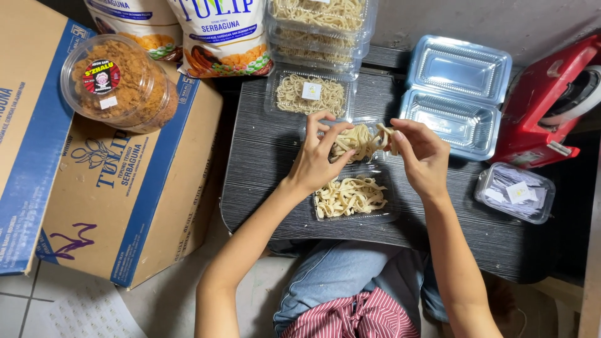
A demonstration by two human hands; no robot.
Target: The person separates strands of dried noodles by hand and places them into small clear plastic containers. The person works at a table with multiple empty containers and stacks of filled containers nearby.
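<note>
A bundle of pale yellow noodles (357, 141) hangs between both my hands over a small dark table (263, 163). My left hand (316, 156) pinches its left end and my right hand (421, 153) pinches its right end. Just below them lies an open clear plastic tray (388, 213) holding a flat heap of the same noodles (348, 195). A shut clear tray of noodles (311, 94) with a small white sticker lies just beyond my hands.
Stacked filled trays (319, 28) stand at the back. An empty open clear box (457, 94) lies at right, beside a red tape dispenser (548, 106) and a small tub of paper labels (516, 193). Cardboard boxes (119, 188), flour sacks (219, 34) and a round jar (119, 84) crowd the left.
</note>
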